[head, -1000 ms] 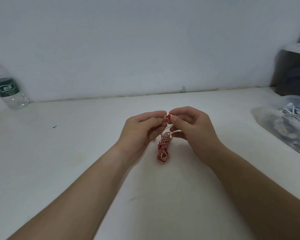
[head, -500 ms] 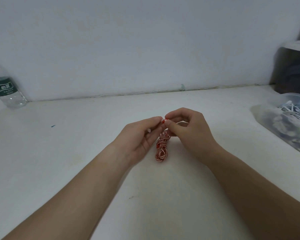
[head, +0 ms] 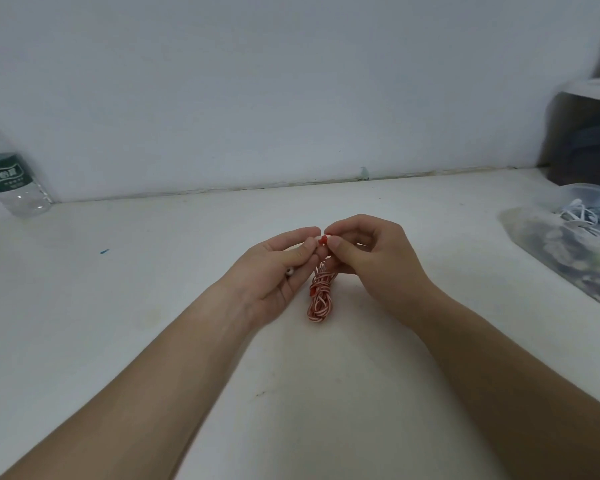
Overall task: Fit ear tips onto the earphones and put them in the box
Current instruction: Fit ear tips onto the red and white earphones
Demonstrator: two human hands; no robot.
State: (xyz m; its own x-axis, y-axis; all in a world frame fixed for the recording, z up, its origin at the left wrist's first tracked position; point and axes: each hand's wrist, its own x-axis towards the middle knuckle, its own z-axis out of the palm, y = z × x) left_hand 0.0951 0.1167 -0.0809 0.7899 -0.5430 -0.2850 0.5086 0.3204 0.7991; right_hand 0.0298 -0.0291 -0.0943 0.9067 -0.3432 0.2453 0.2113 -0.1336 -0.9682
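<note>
A bundled red-and-white earphone cable (head: 320, 296) hangs from my hands down onto the white table (head: 153, 306) at the centre. My left hand (head: 274, 268) pinches the earbud end between thumb and fingers, and a small white earbud (head: 47, 271) pokes out under its lower fingers. My right hand (head: 371, 258) pinches a small red ear tip (head: 323, 240) against that earbud, fingertip to fingertip with the left. A clear plastic box (head: 568, 251) holding several white and blue earphones sits at the right edge.
A plastic water bottle (head: 11, 181) stands at the far left against the wall. A dark open shelf unit (head: 589, 133) rises at the back right, behind the box. A small blue speck (head: 104, 251) lies on the table to the left.
Both hands stayed together over the cable. The left hand has rolled more palm-up, showing the second earbud, and the red tip shows again between the fingertips.
</note>
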